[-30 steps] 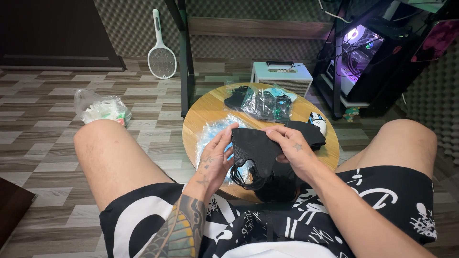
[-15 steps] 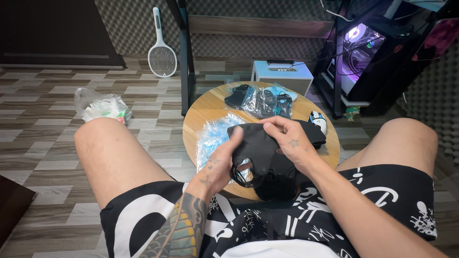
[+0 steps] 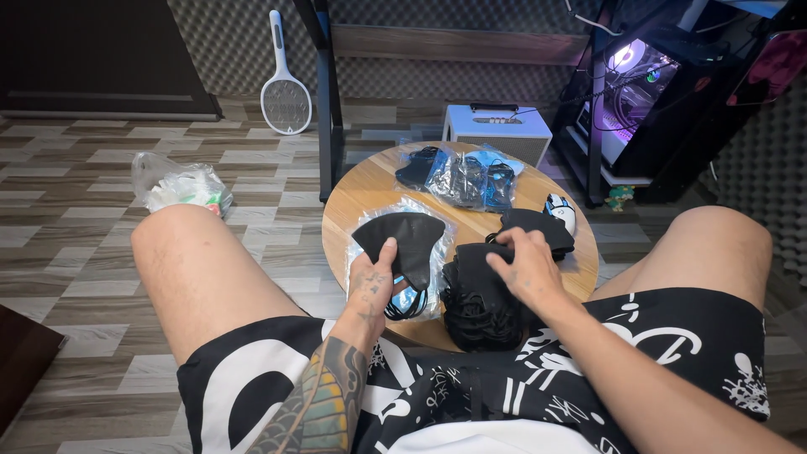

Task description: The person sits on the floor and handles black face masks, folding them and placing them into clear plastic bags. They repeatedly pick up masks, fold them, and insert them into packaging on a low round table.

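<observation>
My left hand [image 3: 377,280] pinches a single black face mask [image 3: 401,238] by its lower edge and holds it over a clear plastic sleeve [image 3: 363,261] on the small round wooden table [image 3: 363,189]. My right hand [image 3: 523,267] rests on top of a stack of black masks [image 3: 479,304] at the table's near edge, fingers curled over the top one. A second, smaller pile of black masks [image 3: 538,227] lies just behind that hand.
Several bagged masks [image 3: 458,175] lie at the table's far side, a white computer mouse [image 3: 559,210] at its right. On the floor are a plastic bag [image 3: 176,183], an electric swatter [image 3: 286,99], a white box [image 3: 496,130] and a lit computer case [image 3: 639,92].
My hands have parted. The left one carried one black mask leftward over the clear sleeve, while the right one moved down onto the stack of masks.
</observation>
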